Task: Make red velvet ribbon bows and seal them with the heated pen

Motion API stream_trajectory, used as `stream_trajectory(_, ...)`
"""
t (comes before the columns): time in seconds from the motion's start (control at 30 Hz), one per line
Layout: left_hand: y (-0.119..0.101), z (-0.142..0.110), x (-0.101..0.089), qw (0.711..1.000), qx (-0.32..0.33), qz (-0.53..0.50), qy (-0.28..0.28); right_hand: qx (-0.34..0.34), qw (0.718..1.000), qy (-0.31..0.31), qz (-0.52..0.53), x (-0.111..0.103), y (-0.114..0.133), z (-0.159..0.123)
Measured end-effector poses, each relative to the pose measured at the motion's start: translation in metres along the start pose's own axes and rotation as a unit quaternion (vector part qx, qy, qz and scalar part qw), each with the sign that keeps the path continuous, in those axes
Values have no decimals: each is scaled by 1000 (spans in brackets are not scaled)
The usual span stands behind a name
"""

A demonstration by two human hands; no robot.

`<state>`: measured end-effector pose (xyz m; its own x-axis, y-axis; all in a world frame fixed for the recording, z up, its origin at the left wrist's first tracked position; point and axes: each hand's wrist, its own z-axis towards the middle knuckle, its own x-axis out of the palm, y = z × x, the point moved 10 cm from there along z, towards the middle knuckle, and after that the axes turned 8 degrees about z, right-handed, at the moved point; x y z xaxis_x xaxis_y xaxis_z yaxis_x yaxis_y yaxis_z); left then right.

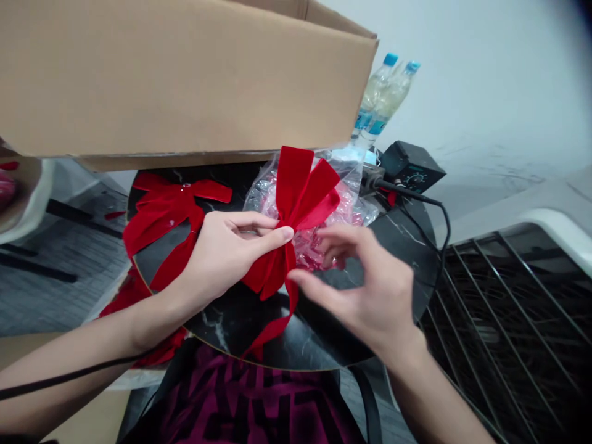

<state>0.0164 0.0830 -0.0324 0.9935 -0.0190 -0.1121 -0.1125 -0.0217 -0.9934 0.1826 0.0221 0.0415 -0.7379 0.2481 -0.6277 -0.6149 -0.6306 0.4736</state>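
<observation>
A red velvet ribbon bow [303, 191] is held up over a round black marble table [393, 259]. My left hand [226, 253] pinches the bow at its knot, thumb and fingers closed on the fabric. My right hand [370, 283] hovers just right of the knot, its thumb touching the hanging tail, fingers loosely curled and apart. A second red bow [171, 209] lies flat on the table to the left. Behind the held bow sits a crumpled clear plastic bag [342, 209].
A big cardboard box [185, 74] overhangs the table's far side. Two water bottles [383, 92] and a black soldering station [411, 169] with a cable stand at the back right. A dark wire rack [513, 308] fills the right. More red ribbon lies below the table's left edge.
</observation>
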Motion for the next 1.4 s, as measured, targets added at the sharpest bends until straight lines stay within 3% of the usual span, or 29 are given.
stream_trajectory(0.07, -9, 0, -1, 998, 37, 44, -12, 26, 1000, 11, -4, 10, 7, -1)
stream_trajectory(0.17, -21, -3, -3, 994, 72, 79, -27, -4, 998, 3, -67, 16, 22, -2)
stream_trajectory(0.33, -25, -4, -8, 993, 80, 81, -43, -27, 994, 10, -101, 18, 26, 1)
stream_trajectory(0.43, -22, -1, -8, 996, 66, 43, -34, -13, 998, -17, -55, 15, 24, 5)
stream_trajectory(0.5, -19, 1, -8, 998, 48, -9, -27, 74, 995, -46, 57, 12, 5, 5)
stream_trajectory(0.53, -16, 1, -8, 998, 38, -35, -24, 140, 979, -54, 137, 15, -9, 2)
stream_trajectory(0.6, -12, 2, -6, 997, 19, -70, -18, 271, 914, -37, 301, 33, -35, -9)
stream_trajectory(0.67, -9, 2, -4, 997, 12, -80, -11, 336, 856, -7, 392, 49, -45, -20)
stream_trajectory(0.7, -8, 2, -3, 997, 13, -78, -7, 336, 857, -2, 391, 50, -46, -21)
stream_trajectory(0.73, -7, 2, -1, 997, 17, -72, -4, 313, 879, -8, 359, 45, -45, -19)
stream_trajectory(0.8, -8, 2, 1, 998, 27, -55, -1, 219, 945, -32, 242, 27, -33, -10)
stream_trajectory(0.87, -12, 3, 0, 998, 43, -35, -9, 111, 985, -36, 125, 15, -12, -2)
stream_trajectory(0.97, -17, 3, -4, 998, 49, -18, -27, 23, 998, -35, 41, 12, 8, 3)
stream_trajectory(1.03, -17, 3, -4, 999, 32, -29, -18, 58, 994, -56, 75, 10, 4, 4)
stream_trajectory(1.1, -17, 2, -3, 998, 20, -54, -4, 163, 965, -83, 189, 14, -15, -1)
stream_trajectory(1.17, -18, 2, -3, 998, 20, -66, 1, 269, 906, -100, 312, 26, -33, -12)
stream_trajectory(1.23, -18, 3, -4, 998, 22, -54, -2, 322, 858, -91, 391, 38, -40, -21)
stream_trajectory(1.3, -18, 5, -8, 999, 20, -35, -12, 345, 828, -47, 439, 48, -41, -30)
stream_trajectory(1.4, -21, 10, -15, 999, 19, -23, -30, 386, 775, 75, 494, 62, -38, -56)
